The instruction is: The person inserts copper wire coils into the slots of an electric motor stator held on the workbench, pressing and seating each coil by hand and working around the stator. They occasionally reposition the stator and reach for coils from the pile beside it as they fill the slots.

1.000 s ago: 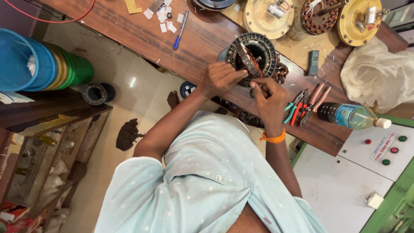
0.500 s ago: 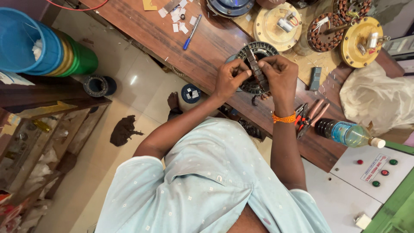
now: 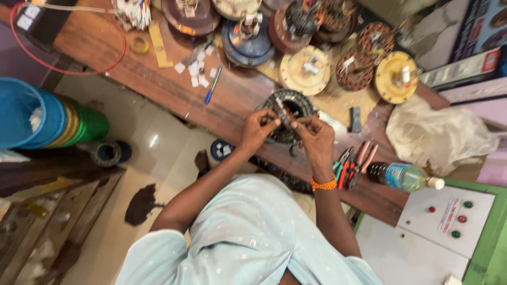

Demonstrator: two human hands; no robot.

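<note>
Both hands pinch at the near rim of the dark stator ring on the counter: left hand, right hand. It looks heavy and rigid, its windings delicate, so I'd grip the outer iron edge.

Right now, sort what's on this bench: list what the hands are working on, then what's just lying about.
In hand:
- left hand
- right hand
- dark ring-shaped winding core, both hands on it

Lying about:
- blue pen
- pliers
- plastic bottle
- yellow round covers
- crumpled plastic bag
- paper scraps
</note>
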